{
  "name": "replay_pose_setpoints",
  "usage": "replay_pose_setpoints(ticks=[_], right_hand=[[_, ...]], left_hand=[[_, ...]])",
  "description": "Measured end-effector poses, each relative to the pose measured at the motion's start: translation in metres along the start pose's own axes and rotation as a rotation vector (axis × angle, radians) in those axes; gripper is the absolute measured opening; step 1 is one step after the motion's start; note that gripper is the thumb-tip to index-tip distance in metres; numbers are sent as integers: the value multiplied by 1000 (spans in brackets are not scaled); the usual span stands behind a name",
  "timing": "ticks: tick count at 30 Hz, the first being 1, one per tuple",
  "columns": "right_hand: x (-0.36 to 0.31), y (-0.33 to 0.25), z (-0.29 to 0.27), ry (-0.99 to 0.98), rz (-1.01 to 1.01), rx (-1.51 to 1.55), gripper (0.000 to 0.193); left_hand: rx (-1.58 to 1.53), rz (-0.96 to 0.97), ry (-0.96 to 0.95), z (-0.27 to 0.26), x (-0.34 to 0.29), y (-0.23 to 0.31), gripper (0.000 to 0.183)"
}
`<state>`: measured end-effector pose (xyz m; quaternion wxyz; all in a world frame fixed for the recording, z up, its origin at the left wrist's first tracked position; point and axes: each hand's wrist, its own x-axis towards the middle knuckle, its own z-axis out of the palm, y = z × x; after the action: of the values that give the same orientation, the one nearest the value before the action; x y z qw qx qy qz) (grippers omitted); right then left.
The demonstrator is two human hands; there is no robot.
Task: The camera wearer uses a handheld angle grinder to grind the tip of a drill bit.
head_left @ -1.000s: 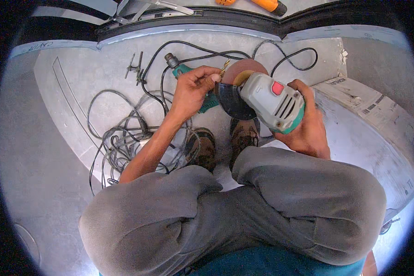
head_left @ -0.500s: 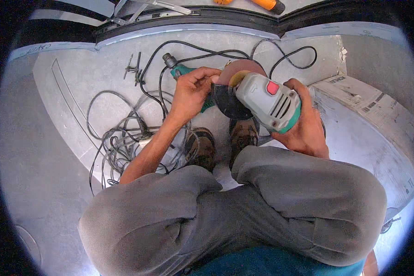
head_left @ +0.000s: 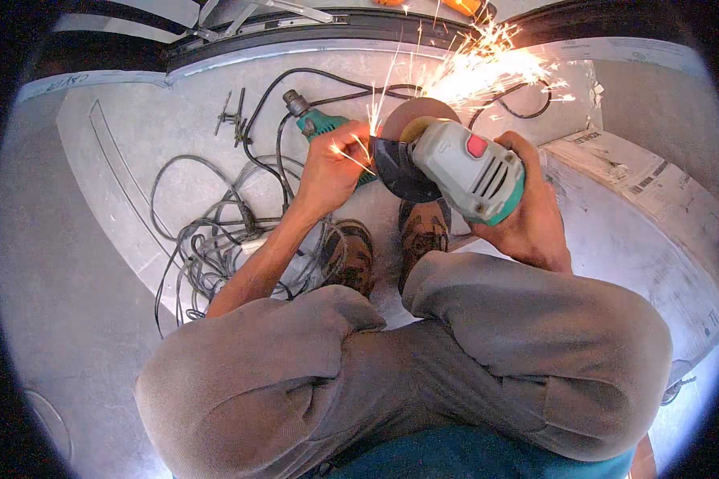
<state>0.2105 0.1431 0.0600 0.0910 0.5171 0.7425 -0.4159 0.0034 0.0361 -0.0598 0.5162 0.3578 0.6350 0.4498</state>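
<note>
My right hand [head_left: 539, 219] is wrapped round the body of a grey and green angle grinder [head_left: 471, 164] with a red button. The reddish-brown disc [head_left: 411, 116] faces my left hand, and a black guard [head_left: 395, 164] covers its near part. My left hand [head_left: 333, 166] is closed in a pinch at the disc's left edge. What its fingers hold is too small and hidden to name. Bright sparks [head_left: 487, 68] fly from the disc, mostly to the far right, with some over my left fingers. Behind my left hand a green power drill [head_left: 318, 122] lies on the floor.
Tangled black cables [head_left: 208, 251] lie at the left. Thin dark metal pieces [head_left: 233, 120] rest beyond them. A long carton [head_left: 615, 164] stands at the right. A dark frame [head_left: 391, 30] runs along the far side, with an orange tool [head_left: 465, 6] behind it. My shoes [head_left: 423, 227] are below the grinder.
Sparks have appeared at the disc, where there were none before. The grinder has shifted very slightly; my left hand remains pinched beside the disc.
</note>
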Motion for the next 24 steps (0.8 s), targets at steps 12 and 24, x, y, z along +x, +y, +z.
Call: replay_pose_setpoints(ticks=[12,24], right_hand=[[0,1,-6,45,-149,30,77],[-1,-1,-4,38,-137,-13,76]], left_hand=[[-220,14,55,-4,4,-4,16],[-163,11,55,-6,5,-4,17]])
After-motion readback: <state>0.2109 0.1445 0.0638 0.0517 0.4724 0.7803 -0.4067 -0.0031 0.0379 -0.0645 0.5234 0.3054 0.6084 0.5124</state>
